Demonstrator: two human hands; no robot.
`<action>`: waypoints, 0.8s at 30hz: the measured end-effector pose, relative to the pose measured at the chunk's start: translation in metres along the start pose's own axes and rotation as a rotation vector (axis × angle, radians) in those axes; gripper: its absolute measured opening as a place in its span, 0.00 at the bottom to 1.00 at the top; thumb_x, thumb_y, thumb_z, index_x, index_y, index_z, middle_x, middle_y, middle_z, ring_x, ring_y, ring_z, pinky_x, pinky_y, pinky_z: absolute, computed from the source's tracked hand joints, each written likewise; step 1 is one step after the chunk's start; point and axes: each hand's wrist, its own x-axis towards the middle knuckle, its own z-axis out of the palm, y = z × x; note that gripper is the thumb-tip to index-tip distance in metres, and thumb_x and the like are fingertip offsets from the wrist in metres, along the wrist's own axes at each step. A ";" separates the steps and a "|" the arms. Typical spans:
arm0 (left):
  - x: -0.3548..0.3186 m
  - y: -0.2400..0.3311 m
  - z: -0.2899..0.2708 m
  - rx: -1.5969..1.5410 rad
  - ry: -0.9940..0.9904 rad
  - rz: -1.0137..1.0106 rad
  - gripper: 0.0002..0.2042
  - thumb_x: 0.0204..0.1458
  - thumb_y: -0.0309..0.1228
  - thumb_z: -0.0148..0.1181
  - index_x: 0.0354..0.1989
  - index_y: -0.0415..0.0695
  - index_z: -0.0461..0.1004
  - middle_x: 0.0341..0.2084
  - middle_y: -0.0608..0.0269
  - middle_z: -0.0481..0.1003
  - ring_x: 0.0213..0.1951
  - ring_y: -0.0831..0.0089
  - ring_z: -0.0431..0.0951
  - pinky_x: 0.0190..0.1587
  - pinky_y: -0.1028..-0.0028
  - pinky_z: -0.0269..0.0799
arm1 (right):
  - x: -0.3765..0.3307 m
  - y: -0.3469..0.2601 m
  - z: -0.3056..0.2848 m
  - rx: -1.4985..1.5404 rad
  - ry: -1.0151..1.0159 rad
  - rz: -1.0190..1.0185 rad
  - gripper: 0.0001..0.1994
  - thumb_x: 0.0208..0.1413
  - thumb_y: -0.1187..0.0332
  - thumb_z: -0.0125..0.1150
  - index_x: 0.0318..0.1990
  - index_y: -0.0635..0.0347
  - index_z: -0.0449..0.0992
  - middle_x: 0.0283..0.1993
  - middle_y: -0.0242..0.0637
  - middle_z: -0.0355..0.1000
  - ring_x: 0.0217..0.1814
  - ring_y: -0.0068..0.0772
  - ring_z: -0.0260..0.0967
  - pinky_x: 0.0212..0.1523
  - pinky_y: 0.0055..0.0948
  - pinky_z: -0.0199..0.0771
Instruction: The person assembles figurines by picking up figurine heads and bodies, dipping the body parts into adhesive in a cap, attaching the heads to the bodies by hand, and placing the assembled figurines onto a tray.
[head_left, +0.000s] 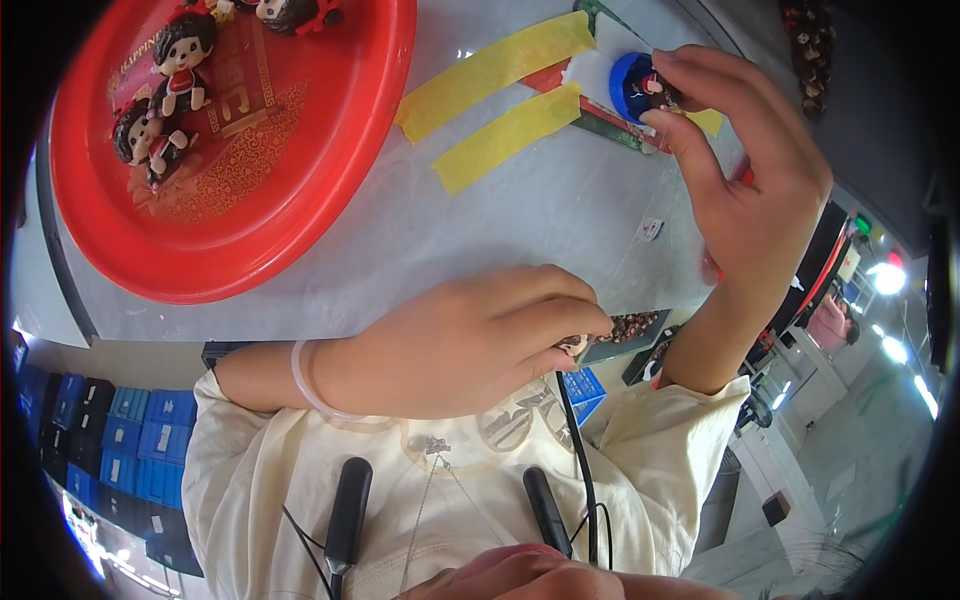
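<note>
My left hand (490,320), a pale bracelet on its wrist, is closed in front of my chest. Its thumb and fingers pinch a small figurine (572,345), mostly hidden, with a pale face and dark hair. At the far right of the table, my right hand (755,150) reaches to a round blue cap (626,88). Thumb and forefinger close on its right side, where a dark piece with small white and red marks shows; I cannot tell whether that piece is separate. Several dark-haired figurines (183,60) lie on a red round tray (330,205) at left.
Two yellow tape strips (510,135) hold down a flat item beside the blue cap. A small printed sticker (651,229) lies on the grey table (480,230). Near the table's front edge is a box of small brown pieces (632,326). A black cable (578,440) hangs before my shirt.
</note>
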 end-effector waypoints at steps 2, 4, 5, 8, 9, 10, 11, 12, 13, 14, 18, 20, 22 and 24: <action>0.000 0.000 0.000 0.001 0.001 -0.002 0.13 0.47 0.26 0.58 0.42 0.41 0.72 0.39 0.59 0.71 0.37 0.64 0.73 0.38 0.71 0.71 | -0.002 0.006 -0.001 -0.057 0.006 -0.042 0.13 0.39 0.78 0.67 0.36 0.56 0.79 0.39 0.29 0.76 0.31 0.14 0.72 0.14 0.12 0.49; 0.000 0.000 0.001 -0.004 0.005 -0.005 0.13 0.47 0.26 0.58 0.42 0.41 0.72 0.38 0.59 0.71 0.37 0.64 0.73 0.38 0.71 0.71 | -0.003 0.005 -0.002 -0.057 -0.002 -0.042 0.13 0.39 0.78 0.67 0.36 0.56 0.79 0.39 0.29 0.76 0.31 0.14 0.72 0.14 0.12 0.50; 0.000 0.000 0.001 -0.002 0.005 -0.006 0.13 0.47 0.26 0.58 0.42 0.41 0.72 0.38 0.59 0.71 0.37 0.64 0.73 0.38 0.71 0.71 | -0.004 0.004 -0.003 -0.058 -0.011 -0.040 0.13 0.39 0.78 0.67 0.36 0.56 0.79 0.40 0.29 0.76 0.31 0.14 0.73 0.14 0.12 0.50; 0.000 -0.001 0.001 0.018 0.011 0.005 0.13 0.47 0.26 0.58 0.42 0.41 0.72 0.38 0.59 0.71 0.37 0.64 0.73 0.38 0.71 0.71 | -0.005 0.006 -0.001 -0.124 0.017 -0.049 0.13 0.39 0.78 0.67 0.36 0.57 0.79 0.40 0.29 0.76 0.31 0.15 0.73 0.14 0.12 0.50; 0.000 -0.001 0.001 0.018 0.012 0.002 0.13 0.47 0.26 0.58 0.42 0.41 0.72 0.38 0.59 0.71 0.37 0.64 0.73 0.38 0.71 0.71 | -0.004 0.007 0.000 -0.123 0.017 -0.049 0.13 0.39 0.78 0.67 0.36 0.57 0.79 0.40 0.29 0.76 0.31 0.15 0.73 0.14 0.12 0.50; 0.000 -0.001 0.001 0.018 0.013 0.000 0.13 0.47 0.26 0.58 0.42 0.41 0.72 0.38 0.60 0.71 0.37 0.64 0.73 0.38 0.71 0.71 | -0.004 0.009 0.002 -0.108 0.030 -0.051 0.13 0.39 0.78 0.67 0.36 0.57 0.79 0.40 0.29 0.76 0.32 0.15 0.73 0.14 0.12 0.50; 0.000 -0.001 0.001 0.017 0.009 0.001 0.13 0.47 0.26 0.58 0.42 0.41 0.72 0.38 0.60 0.71 0.37 0.64 0.73 0.38 0.71 0.71 | -0.004 0.010 0.001 -0.097 0.043 -0.050 0.13 0.39 0.78 0.67 0.36 0.57 0.79 0.40 0.29 0.76 0.32 0.15 0.73 0.14 0.12 0.50; 0.001 0.000 0.001 0.014 0.005 -0.004 0.13 0.47 0.26 0.58 0.42 0.41 0.72 0.38 0.60 0.71 0.37 0.65 0.73 0.38 0.71 0.71 | -0.004 0.009 -0.001 -0.100 0.044 -0.047 0.13 0.39 0.78 0.67 0.36 0.57 0.79 0.40 0.29 0.76 0.32 0.15 0.73 0.14 0.12 0.50; 0.001 0.001 0.001 0.010 0.000 -0.008 0.13 0.47 0.26 0.58 0.42 0.41 0.72 0.38 0.60 0.71 0.37 0.65 0.73 0.38 0.71 0.71 | -0.005 0.007 -0.004 -0.098 0.027 -0.037 0.13 0.39 0.77 0.67 0.36 0.57 0.79 0.40 0.29 0.76 0.32 0.15 0.73 0.14 0.12 0.50; 0.000 0.001 0.000 0.010 0.002 -0.007 0.13 0.47 0.26 0.58 0.42 0.41 0.72 0.38 0.60 0.71 0.37 0.65 0.73 0.38 0.71 0.71 | -0.005 0.006 -0.004 -0.091 0.011 -0.032 0.12 0.39 0.77 0.67 0.36 0.57 0.79 0.39 0.29 0.76 0.32 0.16 0.73 0.14 0.12 0.49; 0.001 -0.001 0.002 0.027 0.019 -0.009 0.13 0.46 0.26 0.58 0.42 0.41 0.72 0.38 0.60 0.71 0.37 0.65 0.73 0.38 0.72 0.71 | -0.002 0.010 0.002 -0.080 0.033 -0.085 0.12 0.39 0.78 0.67 0.36 0.57 0.79 0.39 0.30 0.76 0.32 0.15 0.73 0.14 0.12 0.49; 0.002 -0.001 0.002 0.033 0.019 -0.010 0.13 0.46 0.25 0.58 0.42 0.41 0.72 0.38 0.60 0.71 0.37 0.65 0.73 0.38 0.72 0.71 | 0.000 0.006 0.004 -0.017 0.039 -0.057 0.13 0.39 0.78 0.67 0.36 0.58 0.79 0.39 0.31 0.76 0.32 0.15 0.73 0.14 0.12 0.49; 0.002 0.000 0.001 0.014 0.003 0.001 0.13 0.46 0.25 0.58 0.42 0.41 0.72 0.38 0.60 0.71 0.37 0.65 0.73 0.38 0.72 0.71 | 0.001 0.003 -0.002 -0.013 0.016 -0.050 0.13 0.39 0.79 0.67 0.36 0.58 0.79 0.39 0.31 0.76 0.32 0.15 0.73 0.13 0.13 0.49; 0.001 0.001 0.001 0.013 0.002 -0.008 0.13 0.46 0.25 0.58 0.42 0.41 0.72 0.38 0.60 0.71 0.37 0.65 0.73 0.38 0.72 0.71 | 0.001 0.001 -0.002 0.009 -0.008 -0.059 0.13 0.39 0.79 0.67 0.36 0.58 0.79 0.39 0.31 0.76 0.32 0.15 0.73 0.13 0.13 0.50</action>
